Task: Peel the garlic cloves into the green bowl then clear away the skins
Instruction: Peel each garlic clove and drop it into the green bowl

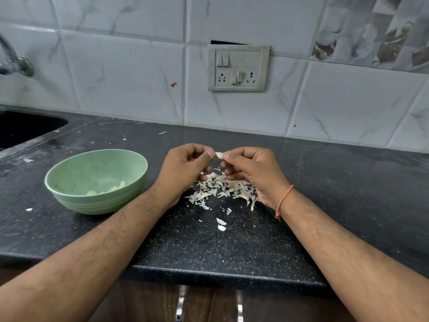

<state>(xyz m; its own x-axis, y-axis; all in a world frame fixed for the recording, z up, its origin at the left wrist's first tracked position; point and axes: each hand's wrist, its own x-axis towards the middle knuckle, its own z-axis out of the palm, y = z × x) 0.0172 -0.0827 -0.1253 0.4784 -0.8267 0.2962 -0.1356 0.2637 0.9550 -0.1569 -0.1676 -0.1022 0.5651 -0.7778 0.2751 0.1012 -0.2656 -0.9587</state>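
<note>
Open black speckled stone bench (pixel 348 194) across the right half of frame, bare up to the white marble-look tiled wall (pixel 130 84). Centre: heap of papery white garlic skins (pixel 222 189) on the bench w/ both hands above it. Pale green ribbed bowl (pixel 96 180) blocks mid-left, just beside the left forearm. Dark sink basin (pixel 25 129) drops away upper left; gap btwn bowl & sink passable.

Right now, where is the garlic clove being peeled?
In the head view, the garlic clove is pinched between both hands above the pile of skins, right of the green bowl.
</note>
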